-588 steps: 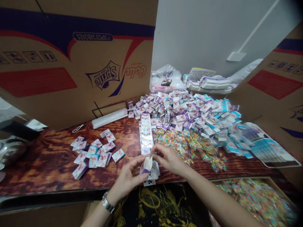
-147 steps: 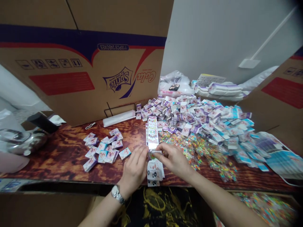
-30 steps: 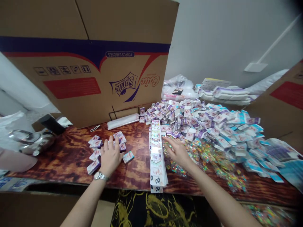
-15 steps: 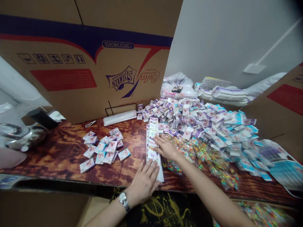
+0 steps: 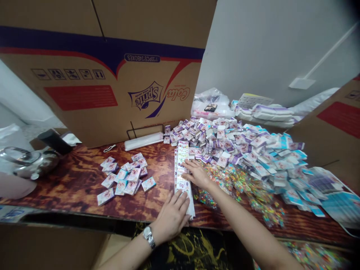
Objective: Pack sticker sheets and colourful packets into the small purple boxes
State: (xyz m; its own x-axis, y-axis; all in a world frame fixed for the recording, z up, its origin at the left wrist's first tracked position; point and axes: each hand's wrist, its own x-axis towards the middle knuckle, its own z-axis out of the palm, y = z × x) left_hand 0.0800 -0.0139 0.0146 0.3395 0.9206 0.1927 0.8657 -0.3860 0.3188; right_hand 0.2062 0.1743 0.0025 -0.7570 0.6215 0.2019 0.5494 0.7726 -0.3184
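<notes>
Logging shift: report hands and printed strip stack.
Left hand flat against printed strip stack, lower end. Right hand fingers on its middle. Colourful bead packets alongside, right.

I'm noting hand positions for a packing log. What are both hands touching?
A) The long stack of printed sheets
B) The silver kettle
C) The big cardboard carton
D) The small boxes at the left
A. The left hand lies against the lower end of the long stack of printed sheets, and the right hand touches its side higher up.

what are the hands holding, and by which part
Nothing gripped: the left hand lies flat on the lower end of the printed strip stack, right fingertips on its upper part.
</notes>
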